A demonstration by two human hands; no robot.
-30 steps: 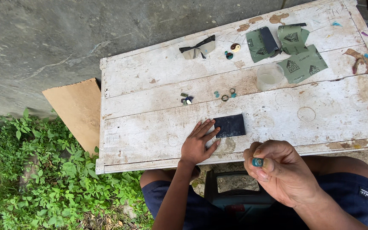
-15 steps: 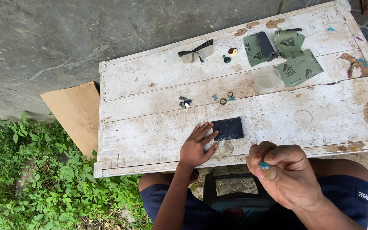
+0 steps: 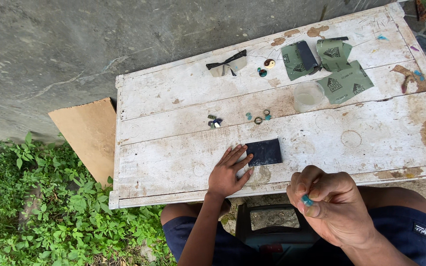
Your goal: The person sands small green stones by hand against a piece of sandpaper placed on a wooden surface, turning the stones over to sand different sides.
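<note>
My left hand (image 3: pixel 228 171) lies flat on the white wooden table (image 3: pixel 173 162), fingers spread, its fingertips pressing the left edge of a small dark sandpaper sheet (image 3: pixel 266 151). My right hand (image 3: pixel 329 209) is raised over my lap in front of the table edge, fingers curled, pinching a small teal stone (image 3: pixel 306 200) between thumb and fingers.
Further back on the table lie several small rings and stones (image 3: pixel 258 118), a dark little cluster (image 3: pixel 214 122), a clear plastic cup (image 3: pixel 308 95), green sandpaper sheets (image 3: pixel 343 81), and safety glasses (image 3: pixel 227 64). A cardboard piece (image 3: pixel 87 138) leans at the left over weeds. A concrete wall stands behind.
My right hand has drifted slightly down and right with the teal stone, turning it in the fingers. The left hand stays on the dark sheet.
</note>
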